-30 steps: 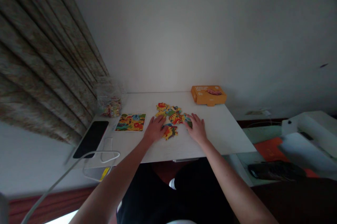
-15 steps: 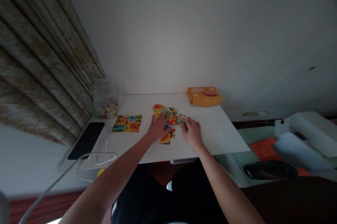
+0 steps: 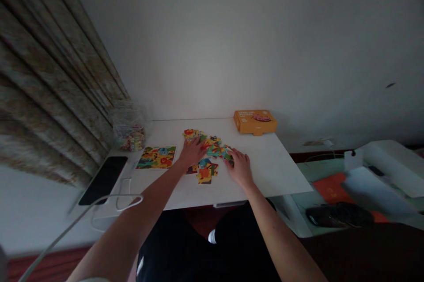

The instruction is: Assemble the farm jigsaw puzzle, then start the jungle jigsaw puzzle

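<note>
Several colourful jigsaw puzzle pieces [image 3: 212,150] lie in a loose spread on the white table [image 3: 265,167]. My left hand [image 3: 192,153] rests palm down over the pieces on the left side, its fingers spread and hiding some of them. At the right end of the spread, my right hand [image 3: 239,165] has its fingers stretched out, the fingertips touching the pieces there. A few more pieces, one yellow and orange [image 3: 204,175], lie nearer to me between the two hands. Left of my left hand lies a flat square picture card [image 3: 157,157] with cartoon animals.
An orange puzzle box [image 3: 255,122] stands at the back right of the table. On the left are a clear plastic bag [image 3: 132,136] of small pieces, a black phone [image 3: 103,180] and a white cable [image 3: 124,195]. A curtain [image 3: 66,47] hangs beyond the left edge.
My left hand has moved a little left, spreading the pieces wider and uncovering some in the middle. My right hand stays near the right end. The view has shifted slightly.
</note>
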A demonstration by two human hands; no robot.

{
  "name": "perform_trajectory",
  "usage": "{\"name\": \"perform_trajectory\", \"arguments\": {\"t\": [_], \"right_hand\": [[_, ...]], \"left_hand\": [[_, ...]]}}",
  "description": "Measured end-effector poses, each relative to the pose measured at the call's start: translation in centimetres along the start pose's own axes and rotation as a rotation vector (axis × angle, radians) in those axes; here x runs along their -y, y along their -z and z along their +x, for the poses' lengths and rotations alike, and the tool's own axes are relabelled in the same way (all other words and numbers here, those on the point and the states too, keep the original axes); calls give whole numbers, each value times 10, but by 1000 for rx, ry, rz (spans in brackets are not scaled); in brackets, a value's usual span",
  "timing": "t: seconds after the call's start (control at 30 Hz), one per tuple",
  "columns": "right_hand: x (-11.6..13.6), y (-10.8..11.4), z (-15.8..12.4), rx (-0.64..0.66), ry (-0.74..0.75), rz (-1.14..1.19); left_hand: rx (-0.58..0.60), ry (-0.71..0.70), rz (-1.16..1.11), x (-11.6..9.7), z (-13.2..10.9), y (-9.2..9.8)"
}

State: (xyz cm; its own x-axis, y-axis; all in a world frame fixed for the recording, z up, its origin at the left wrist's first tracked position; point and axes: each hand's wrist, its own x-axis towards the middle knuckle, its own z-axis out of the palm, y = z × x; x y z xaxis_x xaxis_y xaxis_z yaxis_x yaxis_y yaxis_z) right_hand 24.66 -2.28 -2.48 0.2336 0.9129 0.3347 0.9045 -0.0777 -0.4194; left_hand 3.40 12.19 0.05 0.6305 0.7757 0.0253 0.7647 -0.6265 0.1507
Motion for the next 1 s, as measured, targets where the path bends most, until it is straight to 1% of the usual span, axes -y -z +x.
{"name": "perform_trajectory", "arguments": {"t": [0.13, 0.27, 0.4, 0.5, 0.57, 0.63, 0.73, 0.87, 1.0], "right_hand": [[-3, -1, -1, -9, -7, 28], [-7, -1, -1, 12, -13, 40], [-5, 0, 4, 120, 87, -4], [1, -4, 16, 193, 180, -48], [4, -10, 28, 209, 206, -81], [6, -18, 42, 201, 202, -110], [4, -30, 66, 156, 162, -116], [-1, -41, 96, 80, 126, -44], [-2, -47, 111, -22, 88, 44]], "left_hand": [[20, -59, -12, 6, -27, -9], [19, -69, -25, 0, -51, -12], [38, -83, -36, -8, -59, -6], [34, -78, -51, -10, -60, -3], [20, -78, -60, -10, -60, -3], [7, -84, -69, -9, -60, -4], [-6, -101, -87, -7, -60, -7], [-25, -135, -126, -5, -61, -9], [-64, -140, -160, -4, -61, -10]]}}
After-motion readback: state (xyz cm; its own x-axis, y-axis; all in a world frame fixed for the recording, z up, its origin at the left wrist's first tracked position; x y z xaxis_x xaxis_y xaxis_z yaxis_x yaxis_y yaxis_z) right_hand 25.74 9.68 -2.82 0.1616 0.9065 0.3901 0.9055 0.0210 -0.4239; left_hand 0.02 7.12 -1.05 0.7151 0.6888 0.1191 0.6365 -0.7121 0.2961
